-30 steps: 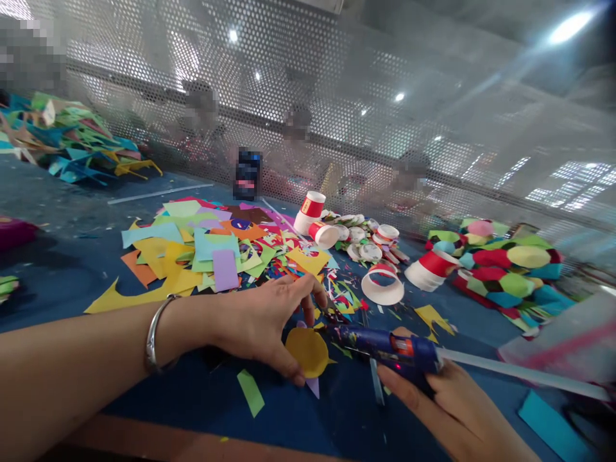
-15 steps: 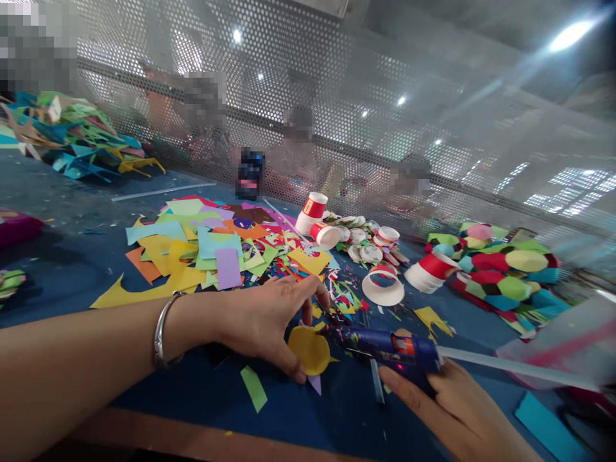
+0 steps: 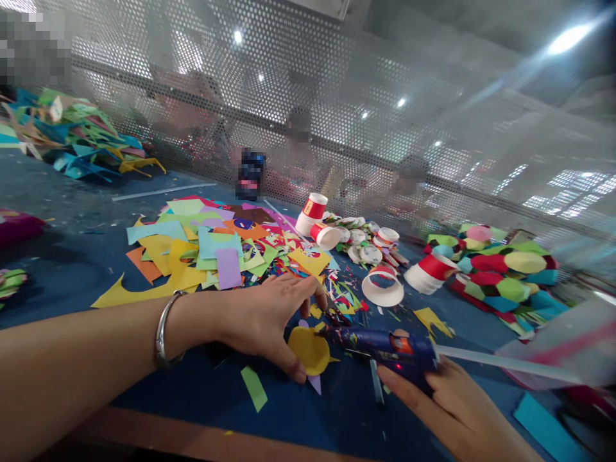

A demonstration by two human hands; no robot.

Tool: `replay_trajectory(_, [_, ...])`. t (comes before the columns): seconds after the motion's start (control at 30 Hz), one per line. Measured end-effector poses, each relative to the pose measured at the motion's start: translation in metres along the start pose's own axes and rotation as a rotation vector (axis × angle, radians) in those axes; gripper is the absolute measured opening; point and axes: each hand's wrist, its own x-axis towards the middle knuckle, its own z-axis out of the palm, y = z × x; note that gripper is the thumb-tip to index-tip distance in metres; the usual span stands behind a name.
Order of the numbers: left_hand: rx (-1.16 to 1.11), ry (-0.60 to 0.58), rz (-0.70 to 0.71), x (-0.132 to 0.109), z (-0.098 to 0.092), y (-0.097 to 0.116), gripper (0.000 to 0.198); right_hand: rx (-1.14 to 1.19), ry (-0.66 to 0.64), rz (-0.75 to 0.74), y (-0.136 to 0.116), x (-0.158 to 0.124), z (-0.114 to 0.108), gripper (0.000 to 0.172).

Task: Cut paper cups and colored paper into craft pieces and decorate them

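A round yellow disc, with purple and yellow paper points showing at its edge, sits low in the middle. My left hand, a silver bangle on its wrist, curves around the disc's left side. Its thumb presses against the edge, while the bent forefinger arches above; the other fingertips are partly hidden. In my right hand is a blue glue gun with a clear glue stick sticking out of its back. The nozzle points left, at the disc's upper right edge. A red light glows on the gun's side.
Coloured paper scraps spread over the blue table beyond my left hand. Red and white paper cups and a cut cup ring stand farther back. Colourful paper pieces pile up at right. A perforated metal screen rises behind.
Both hands, the glue gun and the disc stay almost exactly where they were. Behind the screen, a person at the left has shifted slightly.
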Motion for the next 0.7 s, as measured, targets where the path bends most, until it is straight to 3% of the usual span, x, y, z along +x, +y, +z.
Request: replay_trajectory(0.7, [0.033,0.0,-0.033,0.001,0.0017,-0.0049,0.079,0.024,0.119,-0.028,-0.0009,-0.0026,-0.0007,0.042])
